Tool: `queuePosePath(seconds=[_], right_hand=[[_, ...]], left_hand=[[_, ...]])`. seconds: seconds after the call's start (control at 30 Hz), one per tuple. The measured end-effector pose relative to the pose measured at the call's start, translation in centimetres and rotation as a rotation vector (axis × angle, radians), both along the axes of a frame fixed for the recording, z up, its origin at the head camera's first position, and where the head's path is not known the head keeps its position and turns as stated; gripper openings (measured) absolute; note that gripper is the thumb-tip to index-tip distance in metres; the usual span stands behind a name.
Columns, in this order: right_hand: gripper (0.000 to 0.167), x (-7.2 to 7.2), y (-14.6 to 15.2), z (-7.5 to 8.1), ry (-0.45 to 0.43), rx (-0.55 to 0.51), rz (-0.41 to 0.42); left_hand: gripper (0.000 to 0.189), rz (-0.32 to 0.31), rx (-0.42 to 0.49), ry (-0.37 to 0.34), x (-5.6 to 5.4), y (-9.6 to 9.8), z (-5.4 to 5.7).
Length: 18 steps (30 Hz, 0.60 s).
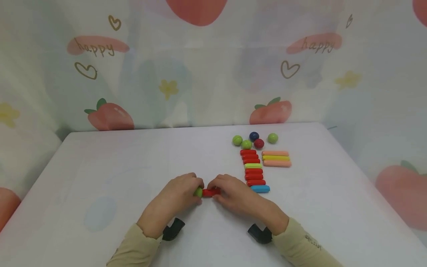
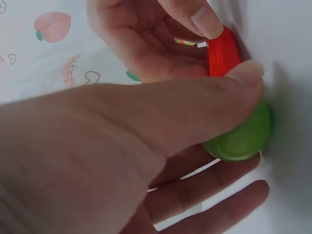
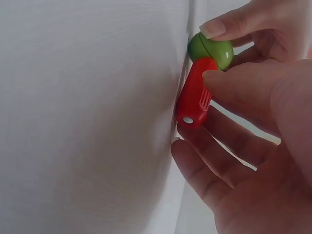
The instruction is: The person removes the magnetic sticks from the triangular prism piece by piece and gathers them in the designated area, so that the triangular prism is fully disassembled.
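Note:
My left hand (image 1: 177, 192) pinches a green ball (image 2: 240, 139) between thumb and fingers, low at the table surface. Facing it, my right hand (image 1: 235, 193) grips a short red stick (image 3: 194, 95) with ridged sides and a small pale spot at its near end. The far end of the red stick meets the green ball in the right wrist view. In the head view the fingers cover most of the ball, and part of the stick is hidden too.
A column of red sticks (image 1: 253, 171), with one lime stick (image 1: 253, 165) and a blue stick (image 1: 260, 189), lies right of the hands. Beside it are two peach sticks and a yellow stick (image 1: 276, 158). Green, blue and red balls (image 1: 258, 144) sit behind on the white table (image 1: 116, 167).

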State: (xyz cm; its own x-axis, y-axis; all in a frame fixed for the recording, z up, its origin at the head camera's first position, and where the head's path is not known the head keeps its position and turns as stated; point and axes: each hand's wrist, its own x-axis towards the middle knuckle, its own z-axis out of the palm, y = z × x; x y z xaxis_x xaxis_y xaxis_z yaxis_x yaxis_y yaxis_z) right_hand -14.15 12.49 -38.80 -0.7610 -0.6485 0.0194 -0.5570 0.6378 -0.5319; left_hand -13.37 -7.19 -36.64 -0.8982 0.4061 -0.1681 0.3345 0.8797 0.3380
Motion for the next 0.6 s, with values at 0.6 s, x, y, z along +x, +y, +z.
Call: queuePosePath(seconds=[0.6], right_hand=[[0.032, -0.04, 0.10, -0.20, 0.017, -0.013, -0.078]], left_hand=[[0.018, -0.054, 0.039, 0.239, 0.59, 0.92, -0.85]])
